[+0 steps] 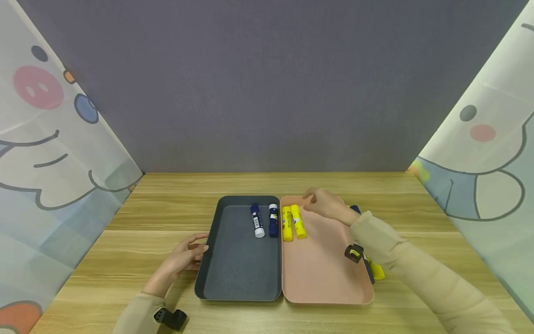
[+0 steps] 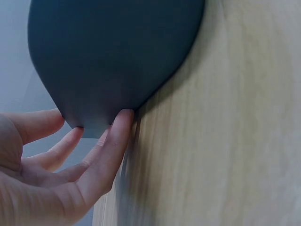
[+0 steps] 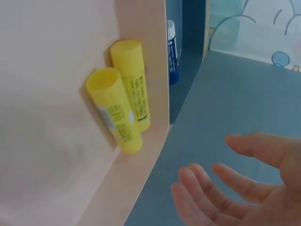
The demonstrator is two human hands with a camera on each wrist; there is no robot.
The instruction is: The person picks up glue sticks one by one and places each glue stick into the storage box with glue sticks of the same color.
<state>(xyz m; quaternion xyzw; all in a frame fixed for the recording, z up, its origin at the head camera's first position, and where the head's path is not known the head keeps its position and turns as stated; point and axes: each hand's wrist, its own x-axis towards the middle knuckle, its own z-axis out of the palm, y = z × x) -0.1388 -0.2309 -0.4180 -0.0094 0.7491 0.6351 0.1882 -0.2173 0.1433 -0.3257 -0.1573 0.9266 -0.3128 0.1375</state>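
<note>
My left hand [image 1: 183, 257] is at the left side of a dark grey tray [image 1: 239, 273]; in the left wrist view its extended fingertips touch the tray's outer wall [image 2: 113, 61]. Two blue glue sticks with white ends lie in that tray, one slanted [image 1: 257, 221] and one against the right wall [image 1: 273, 220]. In the pink tray [image 1: 317, 273] alongside, two yellow glue sticks [image 1: 287, 223] [image 1: 298, 221] lie by the left wall. Over the pink tray's far end hovers my right hand [image 1: 325, 203], fingers loosely bent with nothing between them, apart from the yellow sticks.
Right of the pink tray, partly hidden by my right sleeve [image 1: 388, 241], are more blue and yellow items [image 1: 377, 272] on the wooden table [image 1: 146, 222]. A grey panel [image 1: 267, 93] stands behind, with cartoon-printed sheets [image 1: 479, 139] on both sides.
</note>
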